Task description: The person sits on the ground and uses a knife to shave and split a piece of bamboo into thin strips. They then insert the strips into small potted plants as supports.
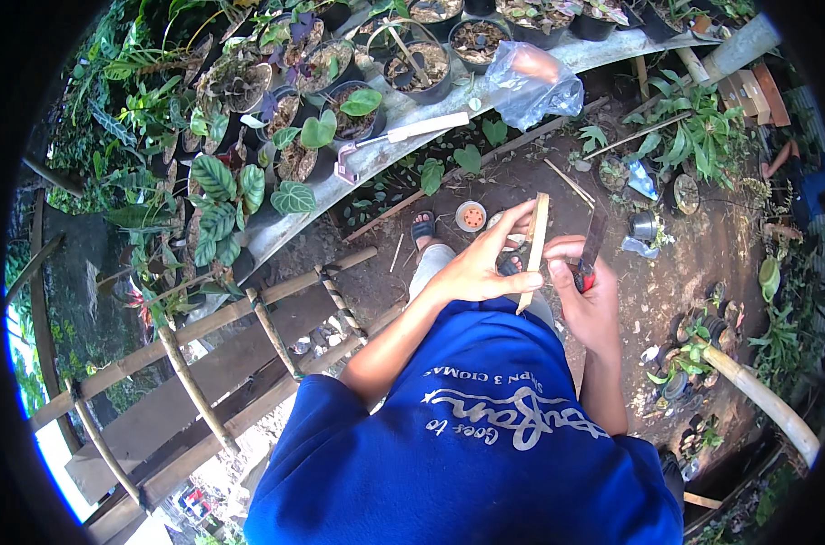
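Observation:
In front of my waist, my left hand (478, 270) grips a flat, pale strip of bamboo (537, 238), which stands nearly upright between thumb and fingers. Close by on the right, my right hand (591, 307) is closed around the red handle of a knife (595, 238). Its dark blade points away from me, just right of the strip. The right index finger reaches toward the strip; whether it touches cannot be made out. Past my left hand, a small white pot with an orange inside (471, 216) sits on the ground near my sandalled foot (422, 227).
A curved ledge (294, 218) bears many potted plants, a white-handled tool (403, 133) and a clear plastic bag (532, 86). A bamboo ladder-like frame (190, 377) lies to the left. More pots and plants (699, 341) stand on the right, beside a bamboo pole (762, 400).

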`<state>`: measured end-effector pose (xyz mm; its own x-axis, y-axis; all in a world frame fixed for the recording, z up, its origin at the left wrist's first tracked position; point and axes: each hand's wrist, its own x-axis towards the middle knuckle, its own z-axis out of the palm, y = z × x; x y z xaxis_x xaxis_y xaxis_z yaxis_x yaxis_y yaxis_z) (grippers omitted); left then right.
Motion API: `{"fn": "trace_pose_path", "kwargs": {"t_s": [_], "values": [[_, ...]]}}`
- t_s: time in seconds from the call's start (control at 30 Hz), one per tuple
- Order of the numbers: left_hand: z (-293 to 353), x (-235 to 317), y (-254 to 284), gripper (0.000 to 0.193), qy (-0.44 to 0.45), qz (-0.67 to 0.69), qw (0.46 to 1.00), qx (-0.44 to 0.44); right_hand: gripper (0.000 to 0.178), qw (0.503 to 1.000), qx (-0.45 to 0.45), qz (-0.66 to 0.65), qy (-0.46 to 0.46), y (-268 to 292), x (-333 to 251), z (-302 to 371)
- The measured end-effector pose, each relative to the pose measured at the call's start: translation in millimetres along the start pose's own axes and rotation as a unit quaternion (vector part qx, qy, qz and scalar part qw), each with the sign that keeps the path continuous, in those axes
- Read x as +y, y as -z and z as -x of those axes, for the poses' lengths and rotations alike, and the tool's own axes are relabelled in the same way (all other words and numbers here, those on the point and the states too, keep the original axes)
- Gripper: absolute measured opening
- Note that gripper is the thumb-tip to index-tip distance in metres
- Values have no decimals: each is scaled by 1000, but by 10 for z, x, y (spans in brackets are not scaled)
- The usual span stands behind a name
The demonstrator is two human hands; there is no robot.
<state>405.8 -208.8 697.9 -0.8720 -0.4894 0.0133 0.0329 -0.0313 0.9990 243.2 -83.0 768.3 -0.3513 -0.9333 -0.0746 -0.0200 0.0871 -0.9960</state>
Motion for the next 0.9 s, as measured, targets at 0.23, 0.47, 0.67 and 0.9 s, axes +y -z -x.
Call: {"fn": "trace_pose_path", "kwargs": {"t_s": [0.23,0.47,0.67,0.9], "values": [[126,-44,-287,101,39,374,926,39,20,985,45,159,46,258,110,49],[82,89,-265,116,60,228,968,84,25,996,-22,85,26,142,146,188],[164,63,-216,108,53,105,984,134,23,993,-79,-83,-35,-109,5,220],[430,-95,196,102,68,-94,976,186,14,986,-102,-77,-105,-476,-79,152]]}}
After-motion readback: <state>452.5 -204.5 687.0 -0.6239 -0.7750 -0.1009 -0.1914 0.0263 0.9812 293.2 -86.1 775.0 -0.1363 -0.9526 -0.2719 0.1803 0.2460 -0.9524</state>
